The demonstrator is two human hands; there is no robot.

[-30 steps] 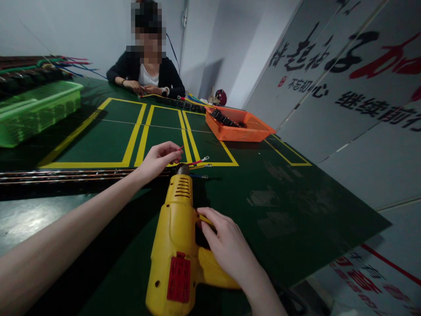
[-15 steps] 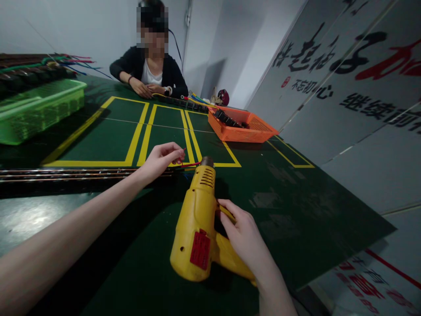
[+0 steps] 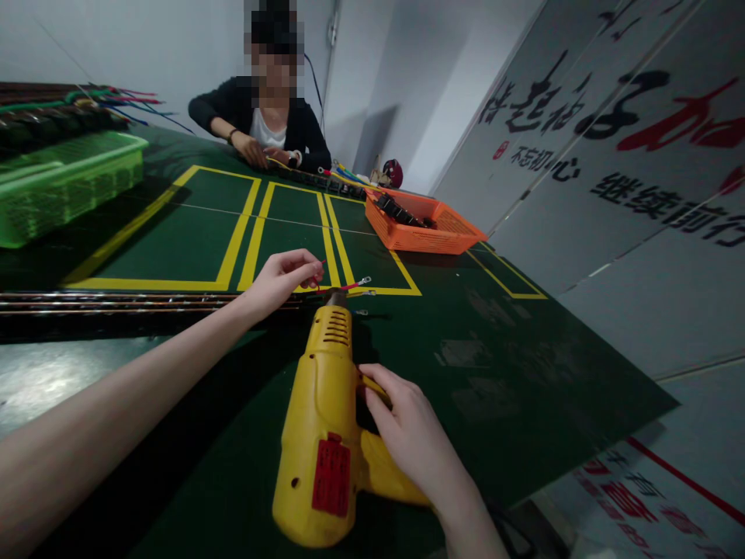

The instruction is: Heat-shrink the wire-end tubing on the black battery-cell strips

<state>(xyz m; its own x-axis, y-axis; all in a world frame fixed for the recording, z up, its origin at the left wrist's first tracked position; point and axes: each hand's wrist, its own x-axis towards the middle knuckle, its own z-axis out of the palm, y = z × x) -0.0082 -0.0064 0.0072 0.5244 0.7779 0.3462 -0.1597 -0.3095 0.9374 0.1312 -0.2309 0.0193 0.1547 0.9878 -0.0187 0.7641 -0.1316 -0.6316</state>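
Gripping the yellow heat gun [image 3: 317, 419] by its handle in my right hand [image 3: 410, 431], nozzle [image 3: 336, 298] beside the red wire [image 3: 351, 286], I hold it well left of the table's [image 3: 541, 419] right corner; my left hand [image 3: 285, 279] pinches a thin red strand [image 3: 324, 262] near 3 metal lugs [image 3: 366, 279].

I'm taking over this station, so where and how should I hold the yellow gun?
The gun is likely best taken by its handle, from the right, where it juts from the thick body; the right hand grips there. I'd avoid the grey nozzle at the far end.
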